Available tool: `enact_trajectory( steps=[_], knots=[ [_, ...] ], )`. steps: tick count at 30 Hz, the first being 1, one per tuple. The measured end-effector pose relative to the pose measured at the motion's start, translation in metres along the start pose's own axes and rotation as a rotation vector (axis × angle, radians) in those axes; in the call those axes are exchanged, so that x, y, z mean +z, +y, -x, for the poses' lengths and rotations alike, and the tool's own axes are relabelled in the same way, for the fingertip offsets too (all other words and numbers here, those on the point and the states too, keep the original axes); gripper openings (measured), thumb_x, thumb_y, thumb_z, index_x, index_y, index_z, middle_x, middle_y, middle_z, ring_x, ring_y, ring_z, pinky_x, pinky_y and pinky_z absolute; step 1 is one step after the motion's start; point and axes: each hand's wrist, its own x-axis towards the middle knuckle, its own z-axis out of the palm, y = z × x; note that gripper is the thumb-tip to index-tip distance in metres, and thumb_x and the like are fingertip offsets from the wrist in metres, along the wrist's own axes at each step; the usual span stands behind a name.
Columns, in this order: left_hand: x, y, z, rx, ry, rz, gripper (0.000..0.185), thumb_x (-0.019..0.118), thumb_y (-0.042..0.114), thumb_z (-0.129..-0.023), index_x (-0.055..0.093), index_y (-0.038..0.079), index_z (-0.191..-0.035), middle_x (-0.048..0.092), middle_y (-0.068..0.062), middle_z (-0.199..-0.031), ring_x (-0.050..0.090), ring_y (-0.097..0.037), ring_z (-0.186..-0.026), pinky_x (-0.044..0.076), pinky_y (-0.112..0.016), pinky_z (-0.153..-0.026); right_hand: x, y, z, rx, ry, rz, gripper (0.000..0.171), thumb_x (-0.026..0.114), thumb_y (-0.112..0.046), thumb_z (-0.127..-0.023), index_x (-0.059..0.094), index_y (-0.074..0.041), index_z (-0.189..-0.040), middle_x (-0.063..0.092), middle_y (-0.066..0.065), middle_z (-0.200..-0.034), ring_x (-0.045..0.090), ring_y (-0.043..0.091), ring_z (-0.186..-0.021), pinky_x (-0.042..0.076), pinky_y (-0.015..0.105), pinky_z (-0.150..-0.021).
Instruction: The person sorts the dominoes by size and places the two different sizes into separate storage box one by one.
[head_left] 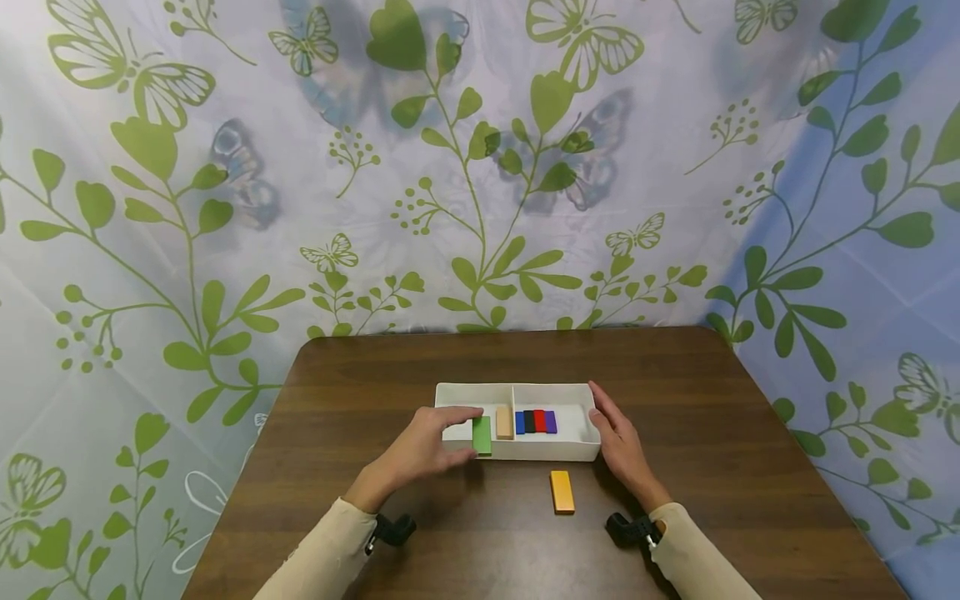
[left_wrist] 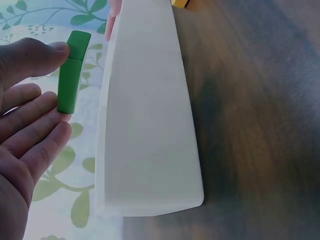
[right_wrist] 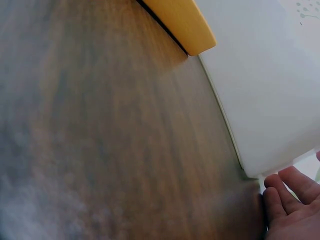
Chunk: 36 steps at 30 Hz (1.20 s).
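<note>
Centrally, seven blocks show: six at one white tray point(head_left: 570, 450), one orange block point(head_left: 562, 491) below. Left hand point(head_left: 420, 450) pinches the flat green block point(head_left: 482, 435); right hand point(head_left: 622, 446), fingers seemingly straight, flanks the tray.

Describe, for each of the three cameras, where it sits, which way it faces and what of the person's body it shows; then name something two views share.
Head: worn high, facing forward and down at the table; both hands and sleeves show, with the white tray between them.
Left wrist: low beside the tray's outer wall; the left hand pinches a green block.
Right wrist: low over the tabletop by the tray's right corner; right-hand fingertips show.
Shared: the orange block lying in front of the tray shows in the head and right wrist views.
</note>
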Motion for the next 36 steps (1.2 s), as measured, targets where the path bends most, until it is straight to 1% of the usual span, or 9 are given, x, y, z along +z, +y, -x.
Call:
enact_trajectory(
  steps=[10, 14, 19, 22, 27, 28, 31, 33, 36],
  knots=[
    [-0.004, -0.012, -0.022, -0.096, -0.026, -0.008, 0.059, 0.092, 0.015, -0.090, 0.071, 0.003, -0.143, 0.078, -0.010, -0.137, 0.077, -0.028, -0.121, 0.064, -0.047, -0.102, -0.001, -0.001, 0.000, -0.014, 0.001, -0.007, 0.058, 0.045, -0.032, -0.120, 0.029, -0.028, -0.175, 0.026, 0.008, -0.182, 0.024, 0.041, -0.168, 0.020, 0.069, -0.133],
    [-0.002, -0.018, -0.030, -0.099, -0.041, -0.035, 0.058, 0.092, 0.014, -0.089, 0.072, 0.002, -0.142, 0.077, -0.012, -0.136, 0.077, -0.031, -0.120, 0.064, -0.048, -0.101, 0.000, -0.001, 0.000, -0.007, -0.001, -0.007, 0.058, 0.045, -0.033, -0.119, 0.030, -0.029, -0.175, 0.026, 0.007, -0.183, 0.023, 0.040, -0.169, 0.019, 0.069, -0.133],
    [0.000, -0.025, -0.038, -0.113, -0.089, -0.025, 0.059, 0.090, 0.014, -0.091, 0.069, 0.000, -0.144, 0.075, -0.016, -0.140, 0.076, -0.039, -0.123, 0.062, -0.051, -0.104, 0.000, 0.000, -0.001, -0.006, -0.002, 0.000, 0.057, 0.045, -0.033, -0.119, 0.030, -0.029, -0.175, 0.026, 0.006, -0.183, 0.023, 0.040, -0.169, 0.019, 0.069, -0.133],
    [0.003, -0.029, -0.043, -0.135, -0.134, -0.016, 0.059, 0.088, 0.014, -0.093, 0.067, -0.001, -0.147, 0.073, -0.017, -0.143, 0.074, -0.041, -0.125, 0.061, -0.052, -0.106, 0.000, 0.000, -0.001, -0.007, 0.002, -0.001, 0.057, 0.045, -0.032, -0.119, 0.031, -0.029, -0.175, 0.026, 0.006, -0.183, 0.023, 0.040, -0.169, 0.019, 0.069, -0.133],
    [0.010, -0.037, -0.049, -0.161, -0.205, -0.047, 0.057, 0.085, 0.016, -0.096, 0.067, 0.001, -0.148, 0.074, -0.014, -0.142, 0.074, -0.035, -0.123, 0.059, -0.051, -0.110, 0.000, -0.001, -0.001, -0.001, 0.004, -0.003, 0.057, 0.045, -0.033, -0.119, 0.031, -0.030, -0.175, 0.026, 0.006, -0.183, 0.023, 0.040, -0.169, 0.019, 0.069, -0.133],
    [0.012, -0.039, -0.050, -0.160, -0.214, -0.058, 0.056, 0.085, 0.016, -0.096, 0.067, 0.002, -0.147, 0.075, -0.013, -0.141, 0.074, -0.033, -0.122, 0.058, -0.051, -0.111, 0.000, -0.001, -0.001, -0.001, 0.005, -0.003, 0.057, 0.045, -0.033, -0.119, 0.031, -0.030, -0.175, 0.026, 0.006, -0.183, 0.023, 0.040, -0.169, 0.019, 0.070, -0.133],
    [0.016, -0.043, -0.053, -0.141, -0.230, -0.078, 0.053, 0.086, 0.014, -0.094, 0.070, 0.002, -0.144, 0.077, -0.012, -0.135, 0.075, -0.032, -0.117, 0.059, -0.052, -0.108, 0.000, 0.000, -0.001, -0.002, 0.006, 0.001, 0.057, 0.045, -0.034, -0.119, 0.031, -0.030, -0.175, 0.026, 0.006, -0.183, 0.023, 0.040, -0.169, 0.019, 0.070, -0.133],
    [0.019, -0.047, -0.055, -0.111, -0.237, -0.086, 0.048, 0.086, 0.012, -0.093, 0.072, 0.001, -0.137, 0.079, -0.012, -0.126, 0.076, -0.032, -0.111, 0.060, -0.050, -0.104, 0.000, 0.001, -0.001, -0.001, 0.007, 0.006, 0.057, 0.045, -0.034, -0.119, 0.030, -0.030, -0.175, 0.026, 0.006, -0.183, 0.023, 0.041, -0.169, 0.019, 0.070, -0.133],
    [0.024, -0.052, -0.057, -0.073, -0.241, -0.088, 0.038, 0.087, 0.009, -0.091, 0.073, 0.001, -0.126, 0.078, -0.013, -0.111, 0.074, -0.031, -0.102, 0.062, -0.044, -0.093, 0.001, 0.003, -0.001, 0.007, 0.003, 0.014, 0.057, 0.044, -0.034, -0.120, 0.030, -0.031, -0.175, 0.025, 0.006, -0.183, 0.022, 0.040, -0.169, 0.018, 0.070, -0.133]
  ],
)
